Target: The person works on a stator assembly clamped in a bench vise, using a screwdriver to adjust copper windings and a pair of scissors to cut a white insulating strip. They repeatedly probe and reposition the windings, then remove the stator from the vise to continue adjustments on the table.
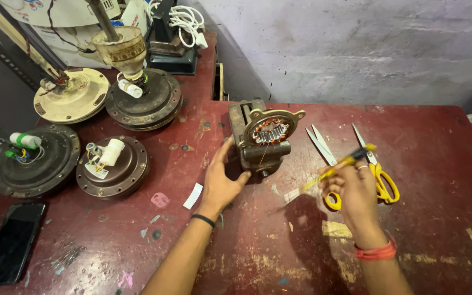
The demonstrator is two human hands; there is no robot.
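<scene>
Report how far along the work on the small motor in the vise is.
Done: the small motor sits clamped in the vise, copper windings exposed. In hand: the left hand steadies the vise, and the right hand holds a yellow-handled screwdriver short of the motor. Left: the tip has not yet reached it. The yellow-handled scissors lie open alongside.

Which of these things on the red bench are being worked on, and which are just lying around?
In use: left hand, small motor stator, right hand, yellow screwdriver.

Lying about: yellow-handled scissors, four ceiling fan motors, black phone.
</scene>
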